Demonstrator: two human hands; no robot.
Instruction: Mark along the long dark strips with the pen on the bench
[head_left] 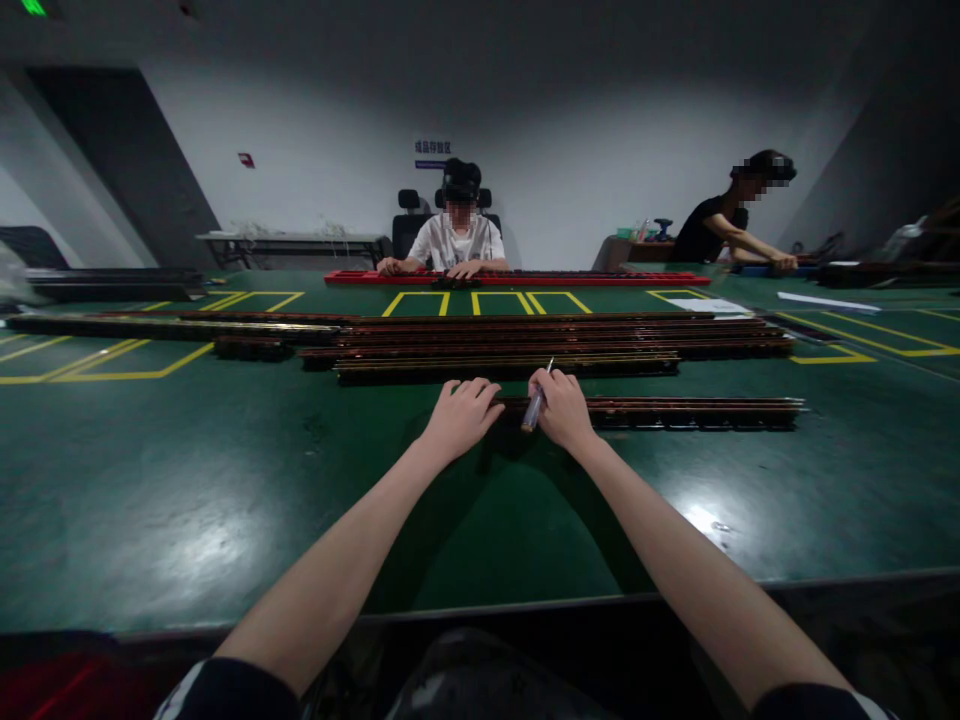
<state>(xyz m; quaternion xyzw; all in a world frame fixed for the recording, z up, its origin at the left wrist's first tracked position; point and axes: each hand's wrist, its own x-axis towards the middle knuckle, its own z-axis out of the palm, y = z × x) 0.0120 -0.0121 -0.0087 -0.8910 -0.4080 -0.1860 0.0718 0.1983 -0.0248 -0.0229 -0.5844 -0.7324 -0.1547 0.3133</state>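
In the middle of the head view, a long dark bar (694,413) with thin bright edge lines lies crosswise on the green table (262,480). My left hand (463,415) is closed on its left end, thumb and fingers around it. Just to the right, my right hand (566,405) rests at the same bar. It grips a small screwdriver (533,408), which looks to have a translucent handle; its thin tip points up and away from me. My fingers hide the bar's left end, and fine detail on the bar is too dark to make out.
A stack of long dark bars (510,345) lies just beyond my hands, with more bars (165,325) reaching left. A person (461,240) sits opposite behind a red bar (600,279). Another person (720,225) works at the far right. Yellow outlines (495,294) mark the table.
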